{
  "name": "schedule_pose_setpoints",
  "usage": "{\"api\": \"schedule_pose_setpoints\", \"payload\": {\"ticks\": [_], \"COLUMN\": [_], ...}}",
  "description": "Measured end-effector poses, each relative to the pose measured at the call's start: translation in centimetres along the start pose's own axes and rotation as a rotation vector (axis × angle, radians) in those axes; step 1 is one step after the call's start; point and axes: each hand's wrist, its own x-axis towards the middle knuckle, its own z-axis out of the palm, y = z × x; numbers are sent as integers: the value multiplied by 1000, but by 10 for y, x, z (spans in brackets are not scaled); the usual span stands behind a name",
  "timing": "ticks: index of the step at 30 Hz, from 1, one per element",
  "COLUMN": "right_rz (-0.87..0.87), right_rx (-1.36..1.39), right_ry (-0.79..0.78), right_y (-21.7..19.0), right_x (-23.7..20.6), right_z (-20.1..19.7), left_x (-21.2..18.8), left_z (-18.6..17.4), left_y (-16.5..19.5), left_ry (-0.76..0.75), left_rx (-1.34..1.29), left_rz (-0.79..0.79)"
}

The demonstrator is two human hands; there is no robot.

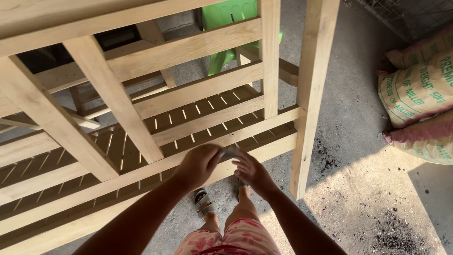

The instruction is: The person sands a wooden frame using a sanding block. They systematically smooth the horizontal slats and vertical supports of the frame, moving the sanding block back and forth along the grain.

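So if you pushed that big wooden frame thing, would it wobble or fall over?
Probably it would slide or rock rather than bend: the wooden frame is built of thick, stiff-looking rails and many slats. It looks heavy to lift alone. Standing on narrow legs like the corner post on gritty concrete floor, it might scrape or tip if shoved hard.
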Motion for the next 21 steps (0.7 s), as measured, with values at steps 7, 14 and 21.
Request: {"api": "schedule_pose_setpoints", "payload": {"ticks": [7,14,21], "right_rz": [-179,-572,-463], "right_rx": [277,-276,-374], "right_ry": [265,518,372], "right_y": [-47,-87,-109], "right_x": [27,100,196], "right_z": [-75,-201,-186], "left_x": [134,211,249], "left_z": [54,-20,-11], "left_y": [68,37,18], "left_ry": [84,618,311], "left_rx": [-76,913,818], "left_rz": [-81,111,-375]}}
